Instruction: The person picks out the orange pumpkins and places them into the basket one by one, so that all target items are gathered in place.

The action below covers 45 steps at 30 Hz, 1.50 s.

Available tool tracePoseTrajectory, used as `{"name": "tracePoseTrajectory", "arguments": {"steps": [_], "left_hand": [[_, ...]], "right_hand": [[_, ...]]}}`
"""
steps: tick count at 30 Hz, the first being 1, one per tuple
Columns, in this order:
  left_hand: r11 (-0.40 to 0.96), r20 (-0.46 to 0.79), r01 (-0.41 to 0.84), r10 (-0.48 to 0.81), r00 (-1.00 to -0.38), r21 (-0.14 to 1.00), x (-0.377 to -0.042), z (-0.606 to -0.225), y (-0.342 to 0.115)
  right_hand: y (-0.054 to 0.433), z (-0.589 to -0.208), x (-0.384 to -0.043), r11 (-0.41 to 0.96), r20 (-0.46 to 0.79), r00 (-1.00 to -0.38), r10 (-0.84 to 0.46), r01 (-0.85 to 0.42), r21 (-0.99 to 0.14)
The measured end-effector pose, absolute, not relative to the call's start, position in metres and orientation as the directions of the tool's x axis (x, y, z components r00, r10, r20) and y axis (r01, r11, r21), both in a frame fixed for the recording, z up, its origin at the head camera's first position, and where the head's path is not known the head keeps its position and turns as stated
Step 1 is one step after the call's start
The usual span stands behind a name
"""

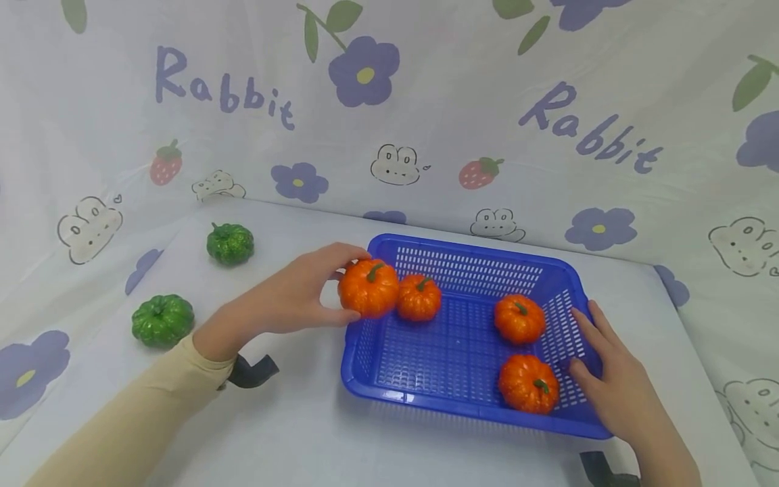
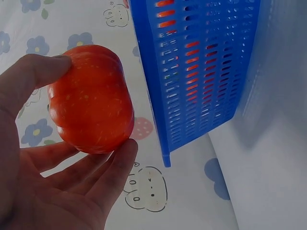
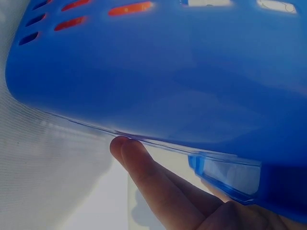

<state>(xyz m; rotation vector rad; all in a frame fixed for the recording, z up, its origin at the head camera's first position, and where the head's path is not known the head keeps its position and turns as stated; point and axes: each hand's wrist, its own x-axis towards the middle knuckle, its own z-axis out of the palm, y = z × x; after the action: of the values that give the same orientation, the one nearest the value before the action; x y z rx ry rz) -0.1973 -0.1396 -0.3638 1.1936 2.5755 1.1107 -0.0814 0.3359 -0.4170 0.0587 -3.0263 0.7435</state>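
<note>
My left hand (image 1: pixel 304 287) holds a small orange pumpkin (image 1: pixel 368 289) with a green stem between thumb and fingers, at the left rim of a blue plastic basket (image 1: pixel 450 404). In the left wrist view, the thumb lies on one side of this pumpkin (image 2: pixel 91 100) and the fingers on the other, beside the basket's slotted wall (image 2: pixel 201 72). Inside the basket are an orange pumpkin (image 1: pixel 418 297) at the left and two more, one pumpkin (image 1: pixel 520 319) behind the other (image 1: pixel 529 384), at the right. My right hand (image 1: pixel 621 379) grips the basket's right rim, fingertips (image 3: pixel 136 153) against its edge.
Two green pumpkins, one farther back (image 1: pixel 230 244) and one nearer (image 1: pixel 162 321), sit on the white table (image 1: pixel 292 433) left of the basket. Behind the table hangs a white cloth (image 1: pixel 438 88) printed with flowers and rabbits.
</note>
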Motion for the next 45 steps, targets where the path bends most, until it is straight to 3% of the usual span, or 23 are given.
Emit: {"name": "tracePoseTrajectory", "arguments": {"steps": [45], "left_hand": [[0.475, 0.066, 0.620, 0.759, -0.648, 0.625, -0.189, -0.383, -0.094]], "right_hand": [[0.337, -0.416, -0.081, 0.884, 0.053, -0.998, -0.041, -0.061, -0.464]]}}
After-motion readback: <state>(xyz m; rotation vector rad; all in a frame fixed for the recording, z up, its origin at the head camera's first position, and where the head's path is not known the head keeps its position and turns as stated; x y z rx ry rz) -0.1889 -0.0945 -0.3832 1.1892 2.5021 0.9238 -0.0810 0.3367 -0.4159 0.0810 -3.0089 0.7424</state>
